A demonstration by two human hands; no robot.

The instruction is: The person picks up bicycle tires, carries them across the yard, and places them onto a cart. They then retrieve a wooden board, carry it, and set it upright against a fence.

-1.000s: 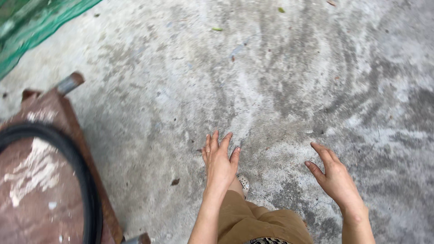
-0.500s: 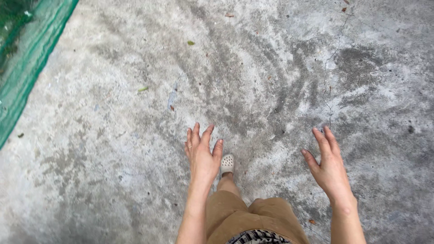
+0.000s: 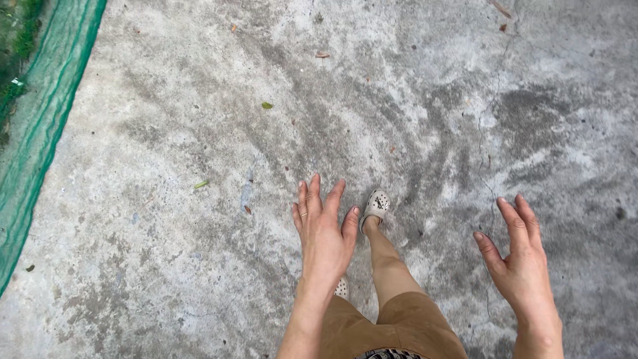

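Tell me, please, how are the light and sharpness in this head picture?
Head view: soft, even daylight, no glare or hard shadows on the concrete floor; left hand and right hand look sharp, both empty; the green net at the left edge is slightly soft.

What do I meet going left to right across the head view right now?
Green netting along the left edge → small green leaf on the concrete floor → left hand, open and empty → pale perforated clog on the forward foot → thin crack → right hand, open and empty.
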